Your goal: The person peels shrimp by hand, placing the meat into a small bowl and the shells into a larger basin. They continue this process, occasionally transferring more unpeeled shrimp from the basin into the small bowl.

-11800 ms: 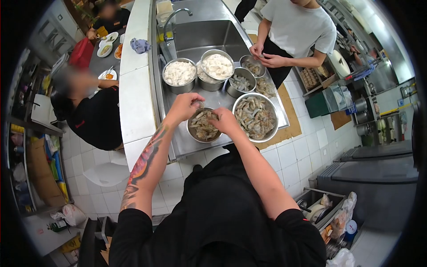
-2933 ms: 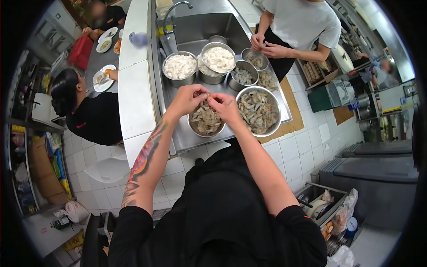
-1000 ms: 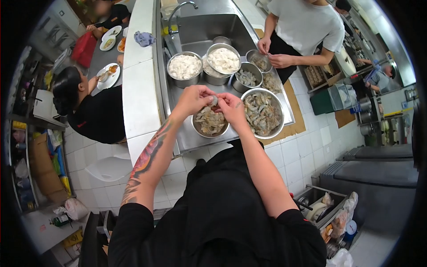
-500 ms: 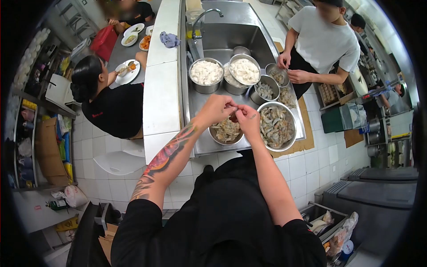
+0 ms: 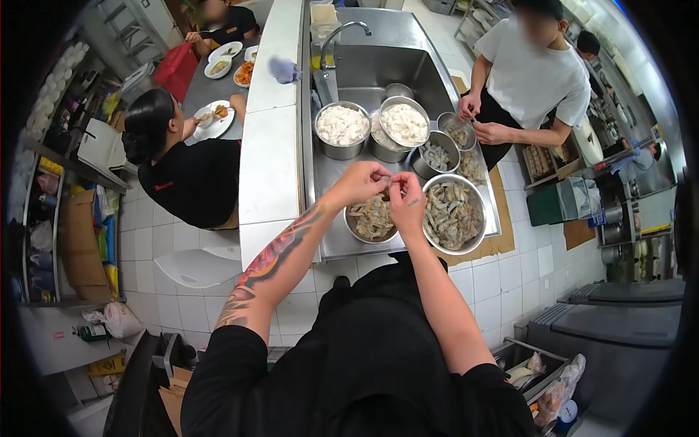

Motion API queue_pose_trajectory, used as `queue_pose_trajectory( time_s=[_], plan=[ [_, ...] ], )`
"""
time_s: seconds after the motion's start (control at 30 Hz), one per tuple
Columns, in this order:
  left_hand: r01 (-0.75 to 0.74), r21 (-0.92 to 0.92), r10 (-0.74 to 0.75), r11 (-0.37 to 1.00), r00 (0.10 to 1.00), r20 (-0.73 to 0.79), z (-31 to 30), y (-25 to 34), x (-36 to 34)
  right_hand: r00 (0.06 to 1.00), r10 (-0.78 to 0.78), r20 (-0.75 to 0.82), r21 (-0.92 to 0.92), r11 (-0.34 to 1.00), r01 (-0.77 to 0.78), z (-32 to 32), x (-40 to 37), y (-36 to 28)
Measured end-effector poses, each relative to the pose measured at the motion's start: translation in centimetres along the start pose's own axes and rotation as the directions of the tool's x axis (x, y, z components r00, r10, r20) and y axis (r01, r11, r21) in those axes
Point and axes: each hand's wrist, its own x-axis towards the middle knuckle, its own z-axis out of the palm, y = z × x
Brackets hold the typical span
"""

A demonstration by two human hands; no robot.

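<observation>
My left hand (image 5: 360, 183) and my right hand (image 5: 408, 205) meet above a small steel bowl (image 5: 370, 220) of shrimp shells on the steel counter (image 5: 331, 240). Both pinch one shrimp (image 5: 386, 181) between their fingertips. Just right of my right hand stands a larger steel bowl (image 5: 453, 213) full of raw grey shrimp. Further back stand two bowls of white peeled shrimp (image 5: 341, 128) (image 5: 403, 125).
A person in a white shirt (image 5: 535, 76) stands across the counter at two smaller bowls (image 5: 435, 154) (image 5: 458, 132). The sink (image 5: 382, 64) with its tap lies behind. Left of a white ledge (image 5: 269, 149), a seated person in black (image 5: 186, 175) eats at a table with plates.
The view has shifted, so the counter sits further right and lower in frame. My hands stay together over the small bowl, working the shrimp between the fingertips.
</observation>
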Motion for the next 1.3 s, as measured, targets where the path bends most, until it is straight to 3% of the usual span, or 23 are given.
queue_pose_trajectory(
  time_s=[0.07, 0.1, 0.17, 0.27, 0.33, 0.37, 0.4, 0.47, 0.5, 0.53, 0.6, 0.73, 0.8, 0.87, 0.93, 1.13, 1.27, 1.3],
  plan=[
    [0.039, 0.167, -0.029, 0.985, 0.998, -0.063, 0.0, 0.4, -0.2, 1.0, -0.022, -0.012, -0.036, 0.999, 0.021, -0.1, 0.2, 1.1],
    [0.039, 0.161, -0.031, 0.986, 0.998, -0.054, -0.1, 0.6, -0.4, 0.999, -0.045, -0.027, -0.072, 0.996, 0.043, -0.3, 0.2, 1.5],
    [0.013, 0.364, 0.041, 0.931, 0.989, -0.141, -0.4, 1.1, -0.7, 0.998, -0.007, -0.07, -0.024, 1.0, 0.005, -0.5, 0.0, 1.5],
    [0.04, 0.39, 0.04, 0.92, 0.98, -0.193, -1.2, 1.9, -0.9, 0.988, 0.023, -0.15, 0.022, 1.0, -0.02, -1.3, -0.3, 1.9],
    [0.021, 0.383, 0.05, 0.923, 0.983, -0.175, -1.5, 1.5, -0.8, 1.0, -0.018, -0.024, -0.237, 0.971, 0.012, -2.1, -0.5, 1.9],
    [0.012, 0.377, 0.056, 0.926, 0.984, -0.169, -1.6, 1.3, -0.6, 0.974, -0.179, 0.135, -0.401, 0.889, 0.219, -2.7, -0.4, 3.7],
    [0.006, 0.38, 0.06, 0.925, 0.985, -0.163, -1.5, 1.4, -0.6, 0.975, -0.181, 0.128, -0.403, 0.889, 0.218, -2.8, -0.6, 4.1],
    [-0.001, 0.411, 0.055, 0.912, 0.991, -0.12, -1.4, 1.6, -0.7, 0.989, 0.077, 0.127, -0.411, 0.911, -0.018, -2.7, -1.0, 5.0],
    [-0.005, 0.414, 0.057, 0.91, 0.992, -0.114, -1.4, 1.8, -0.6, 0.982, 0.143, 0.121, -0.175, 0.977, -0.121, -2.5, -0.6, 4.7],
    [0.002, 0.418, 0.046, 0.908, 0.993, -0.105, -1.3, 1.9, -0.8, 0.983, 0.145, 0.117, -0.172, 0.977, -0.124, -2.6, -0.4, 4.4],
    [0.007, 0.424, 0.032, 0.906, 0.996, -0.084, -1.1, 2.1, -1.1, 0.93, 0.32, 0.181, 0.179, 0.919, -0.352, -3.0, -0.3, 2.8],
    [0.055, 0.432, -0.033, 0.9, 0.998, -0.058, -0.6, 2.4, -0.8, 0.884, 0.299, 0.359, 0.128, 0.922, -0.364, -2.4, -0.5, 1.6],
    [0.079, 0.44, -0.056, 0.894, 0.996, -0.064, -0.9, 1.7, -0.9, 0.9, 0.263, 0.349, 0.098, 0.944, -0.314, -1.5, -0.8, 1.9],
    [-0.052, 0.451, 0.061, 0.891, 0.998, -0.005, -0.7, 1.1, -0.9, 0.905, 0.264, 0.334, 0.027, 0.957, -0.289, -1.5, -0.9, 2.7],
    [-0.1, 0.475, 0.103, 0.874, 0.995, 0.02, -0.6, 1.2, -1.1, 0.904, 0.282, 0.321, 0.093, 0.94, -0.327, -1.5, -1.2, 3.0],
    [-0.117, 0.38, 0.098, 0.917, 0.993, 0.069, -0.8, 1.0, -1.0, 0.936, 0.206, 0.285, 0.139, 0.957, -0.253, -2.2, -0.9, 1.8],
    [-0.039, 0.268, 0.011, 0.963, 0.995, 0.104, -0.8, 1.2, -0.8, 0.967, 0.162, 0.195, 0.049, 0.983, -0.175, -2.8, -1.2, 1.0],
    [-0.019, 0.25, -0.01, 0.968, 0.994, 0.111, -0.8, 1.6, -0.8, 0.981, 0.092, 0.172, -0.034, 0.996, -0.088, -3.0, -1.3, 0.7]
  ],
)
